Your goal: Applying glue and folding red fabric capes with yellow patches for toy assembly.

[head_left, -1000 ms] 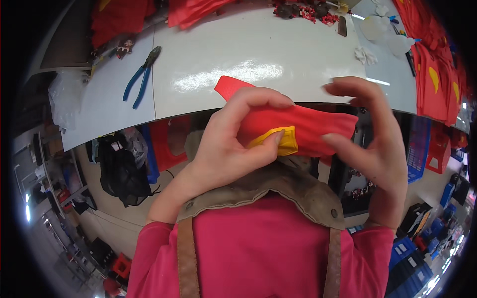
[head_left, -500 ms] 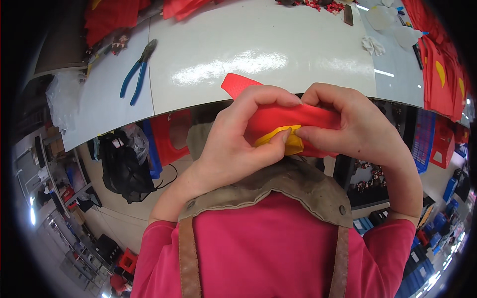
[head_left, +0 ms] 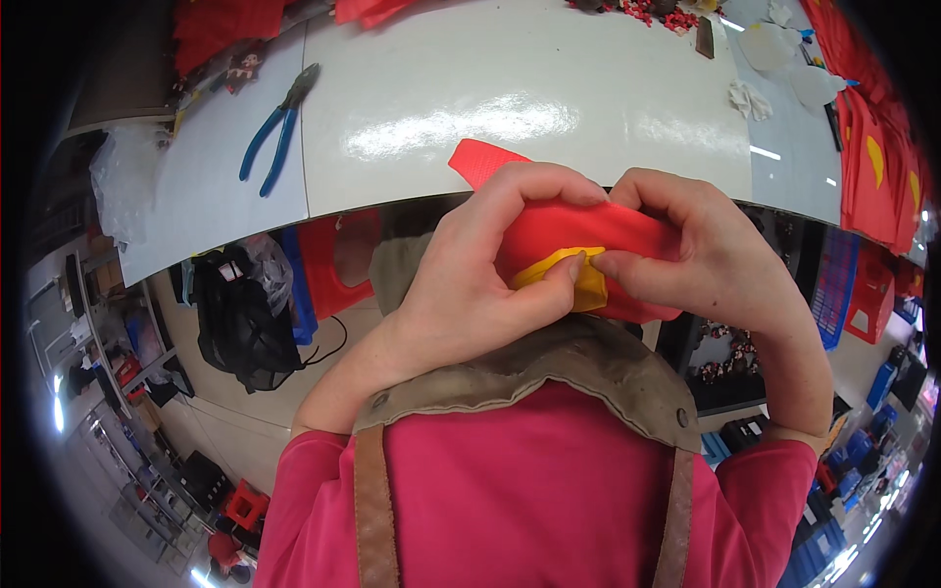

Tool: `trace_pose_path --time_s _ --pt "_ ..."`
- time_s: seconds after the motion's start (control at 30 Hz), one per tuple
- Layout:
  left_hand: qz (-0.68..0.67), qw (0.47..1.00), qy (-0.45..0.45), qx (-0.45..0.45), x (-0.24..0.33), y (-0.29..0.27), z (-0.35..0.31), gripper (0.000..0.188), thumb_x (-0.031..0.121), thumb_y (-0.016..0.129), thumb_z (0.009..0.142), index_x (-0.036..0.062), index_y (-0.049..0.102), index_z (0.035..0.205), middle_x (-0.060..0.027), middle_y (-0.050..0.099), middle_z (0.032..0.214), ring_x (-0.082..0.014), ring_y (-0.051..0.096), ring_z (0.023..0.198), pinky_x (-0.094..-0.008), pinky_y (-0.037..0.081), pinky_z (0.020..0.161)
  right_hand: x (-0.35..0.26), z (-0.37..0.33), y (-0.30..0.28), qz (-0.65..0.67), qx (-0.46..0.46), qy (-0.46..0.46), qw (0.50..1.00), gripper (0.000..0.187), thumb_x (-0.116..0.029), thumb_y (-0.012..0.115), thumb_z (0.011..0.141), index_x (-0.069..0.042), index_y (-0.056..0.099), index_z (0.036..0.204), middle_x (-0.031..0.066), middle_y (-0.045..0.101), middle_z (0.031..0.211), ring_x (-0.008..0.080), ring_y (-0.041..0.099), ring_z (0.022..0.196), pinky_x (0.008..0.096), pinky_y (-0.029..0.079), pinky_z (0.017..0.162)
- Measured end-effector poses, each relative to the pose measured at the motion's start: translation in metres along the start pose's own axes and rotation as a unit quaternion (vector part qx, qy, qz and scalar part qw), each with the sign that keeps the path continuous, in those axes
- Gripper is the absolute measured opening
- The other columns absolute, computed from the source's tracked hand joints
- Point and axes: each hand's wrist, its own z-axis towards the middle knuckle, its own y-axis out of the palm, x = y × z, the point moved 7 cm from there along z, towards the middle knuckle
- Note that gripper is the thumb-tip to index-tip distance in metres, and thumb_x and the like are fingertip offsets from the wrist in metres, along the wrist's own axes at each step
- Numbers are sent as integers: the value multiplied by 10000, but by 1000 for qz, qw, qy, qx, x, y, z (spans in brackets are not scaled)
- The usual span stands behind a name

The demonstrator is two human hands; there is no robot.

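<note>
Just in front of the table's near edge, both my hands grip a soft red piece (head_left: 588,227) with a yellow patch (head_left: 591,286) on its near side. My left hand (head_left: 490,250) curls round its left part, the thumb pressing on the yellow patch. From the other side my right hand (head_left: 701,240) pinches it, fingers over the top and thumb tip close to the left thumb. A textured red end (head_left: 480,160) sticks out past my left fingers over the table. My palms and fingers hide part of the piece.
Blue-handled pliers (head_left: 279,129) lie at the left of the white table (head_left: 412,88). At the right are a crumpled white tissue (head_left: 750,99), white bottles (head_left: 818,86) and red pieces with yellow shapes (head_left: 872,162). A black backpack (head_left: 240,318) sits below on the left.
Both hands and the red piece have shifted slightly to the right in the picture. The grip stays much the same, thumbs still on the yellow patch.
</note>
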Motion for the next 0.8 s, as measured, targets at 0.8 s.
trace_pose_path --time_s 0.8 --pt "-13 1000 -16 -9 1 -2 -2 450 -72 590 792 32 495 1220 -69 541 1187 -148 525 1134 -289 414 1000 -3 0 -2 -40 25 -61 997 179 -75 701 816 -12 554 897 -25 552 754 27 485 697 202 432 615"
